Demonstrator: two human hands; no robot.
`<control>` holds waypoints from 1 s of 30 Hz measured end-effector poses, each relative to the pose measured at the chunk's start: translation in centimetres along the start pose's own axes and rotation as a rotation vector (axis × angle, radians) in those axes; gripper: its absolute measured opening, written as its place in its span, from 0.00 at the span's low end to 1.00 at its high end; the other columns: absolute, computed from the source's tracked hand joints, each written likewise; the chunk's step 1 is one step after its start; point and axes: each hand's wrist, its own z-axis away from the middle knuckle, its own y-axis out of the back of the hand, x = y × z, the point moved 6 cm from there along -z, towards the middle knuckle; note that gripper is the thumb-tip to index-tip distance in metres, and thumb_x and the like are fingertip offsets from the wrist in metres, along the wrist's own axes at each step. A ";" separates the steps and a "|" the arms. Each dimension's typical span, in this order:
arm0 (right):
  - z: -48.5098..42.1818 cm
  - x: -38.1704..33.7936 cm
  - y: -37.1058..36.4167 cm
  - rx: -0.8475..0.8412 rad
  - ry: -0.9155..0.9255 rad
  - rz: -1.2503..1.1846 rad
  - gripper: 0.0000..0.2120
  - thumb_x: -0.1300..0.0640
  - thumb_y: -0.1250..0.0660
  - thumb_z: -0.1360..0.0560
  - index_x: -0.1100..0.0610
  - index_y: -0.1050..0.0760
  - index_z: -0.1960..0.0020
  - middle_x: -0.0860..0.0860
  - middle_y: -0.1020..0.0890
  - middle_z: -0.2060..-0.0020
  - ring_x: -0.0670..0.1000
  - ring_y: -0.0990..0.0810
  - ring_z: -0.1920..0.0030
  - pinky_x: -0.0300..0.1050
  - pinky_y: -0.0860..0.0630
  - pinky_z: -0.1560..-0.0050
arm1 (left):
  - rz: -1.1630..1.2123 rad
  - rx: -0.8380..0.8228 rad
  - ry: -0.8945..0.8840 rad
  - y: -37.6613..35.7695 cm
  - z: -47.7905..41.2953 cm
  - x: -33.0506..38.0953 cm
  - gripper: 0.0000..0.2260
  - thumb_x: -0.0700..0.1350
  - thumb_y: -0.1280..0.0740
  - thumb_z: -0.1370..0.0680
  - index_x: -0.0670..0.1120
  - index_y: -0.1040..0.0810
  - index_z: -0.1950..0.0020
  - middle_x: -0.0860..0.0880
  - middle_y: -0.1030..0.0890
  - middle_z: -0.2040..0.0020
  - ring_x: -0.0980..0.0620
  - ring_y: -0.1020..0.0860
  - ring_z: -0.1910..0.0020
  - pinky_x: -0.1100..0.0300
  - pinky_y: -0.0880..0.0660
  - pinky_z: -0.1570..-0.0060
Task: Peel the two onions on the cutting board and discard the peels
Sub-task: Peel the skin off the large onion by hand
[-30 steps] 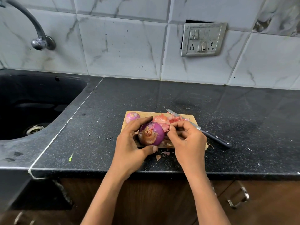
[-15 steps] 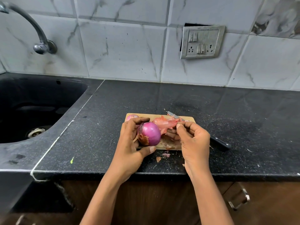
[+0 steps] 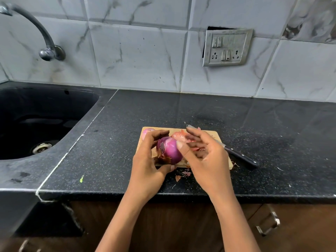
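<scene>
Head view: a purple onion [image 3: 171, 150] is gripped in the left hand [image 3: 147, 170] over the cutting board [image 3: 217, 135]; the right hand [image 3: 206, 160] is spread, empty. The root-end skin [image 3: 162, 157] likely needs pinching off next.

The right hand [image 3: 205, 159] no longer pinches peel [image 3: 179, 136]: its fingers now spread loosely (they are blurred), the thumb lying against the onion [image 3: 171, 151]. The onion sits turned in the left hand [image 3: 147, 168], more bare purple facing up, the brown papery end now low on its left side.
</scene>
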 end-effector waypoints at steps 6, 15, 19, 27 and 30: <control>0.3 -0.1 -0.9 -0.104 -0.041 -0.036 0.18 0.51 0.23 0.27 0.50 0.17 0.37 0.40 0.15 0.45 0.38 0.18 0.43 0.44 0.19 0.41 | -0.094 0.018 -0.019 -0.1 0.2 -0.2 0.33 0.27 0.23 0.34 0.50 0.26 0.34 0.57 0.22 0.38 0.56 0.23 0.34 0.54 0.18 0.45; 0.6 0.6 0.1 0.008 -0.083 -0.090 0.11 0.55 0.22 0.27 0.47 0.15 0.46 0.40 0.13 0.52 0.40 0.15 0.50 0.44 0.17 0.48 | -0.115 -0.033 0.025 -0.7 0.0 0.2 0.33 0.42 0.16 0.35 0.46 0.26 0.33 0.56 0.22 0.38 0.60 0.22 0.38 0.65 0.21 0.45; -0.1 -1.1 0.5 -0.021 0.011 0.145 0.09 0.53 0.25 0.24 0.50 0.14 0.44 0.34 0.16 0.54 0.34 0.17 0.51 0.33 0.19 0.50 | -0.126 -0.010 0.017 -0.7 0.0 0.5 0.31 0.39 0.16 0.35 0.48 0.25 0.36 0.58 0.21 0.41 0.58 0.21 0.40 0.65 0.20 0.48; -0.9 -3.9 0.7 -0.143 0.187 0.474 0.11 0.52 0.31 0.23 0.58 0.14 0.54 0.54 0.15 0.65 0.52 0.18 0.63 0.51 0.22 0.59 | -0.175 0.024 -0.028 -0.8 0.2 1.0 0.32 0.37 0.17 0.36 0.49 0.24 0.37 0.63 0.21 0.42 0.63 0.21 0.41 0.63 0.20 0.47; -1.1 -3.8 0.8 -0.173 0.188 0.526 0.15 0.54 0.32 0.22 0.59 0.16 0.64 0.52 0.22 0.75 0.52 0.28 0.70 0.43 0.33 0.67 | -0.173 0.032 -0.027 -0.8 0.3 0.8 0.32 0.38 0.16 0.37 0.48 0.24 0.37 0.60 0.20 0.42 0.61 0.21 0.40 0.62 0.19 0.48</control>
